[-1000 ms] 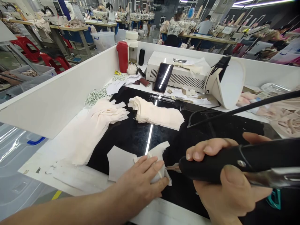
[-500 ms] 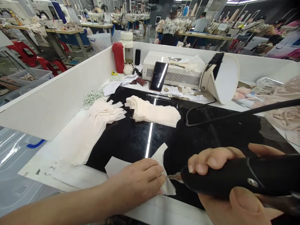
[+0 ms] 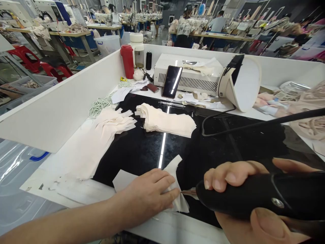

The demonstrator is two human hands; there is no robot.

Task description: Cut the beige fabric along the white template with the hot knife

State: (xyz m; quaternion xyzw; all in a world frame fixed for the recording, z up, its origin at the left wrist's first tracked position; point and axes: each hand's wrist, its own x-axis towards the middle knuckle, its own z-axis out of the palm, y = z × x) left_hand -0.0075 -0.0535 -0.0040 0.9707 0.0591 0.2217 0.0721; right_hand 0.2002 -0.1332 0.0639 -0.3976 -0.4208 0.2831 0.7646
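My left hand point(image 3: 148, 195) lies flat, fingers stretched, pressing a small pale fabric piece point(image 3: 175, 169) onto the black glossy worktop point(image 3: 142, 149). My right hand point(image 3: 243, 203) is wrapped round a black corded hand tool point(image 3: 264, 196) whose thin metal tip point(image 3: 189, 192) meets the fabric's edge right beside my left fingertips. A white paper piece point(image 3: 122, 179) sticks out from under my left hand. Behind lie a stack of cream fabric pieces point(image 3: 166, 122) and a second fanned pile point(image 3: 106, 130).
A white partition point(image 3: 66, 98) walls the left side. At the back stand a red bottle point(image 3: 127, 61), a white machine box point(image 3: 193, 79) with a phone point(image 3: 172, 81) leaning on it, and a white cone lamp point(image 3: 243, 83). The tool's cord point(image 3: 254, 123) crosses the worktop. Other people work at distant tables.
The view has shifted slightly. My left hand's fingers slid a little along the fabric piece, and the tool's tip stays at its edge.
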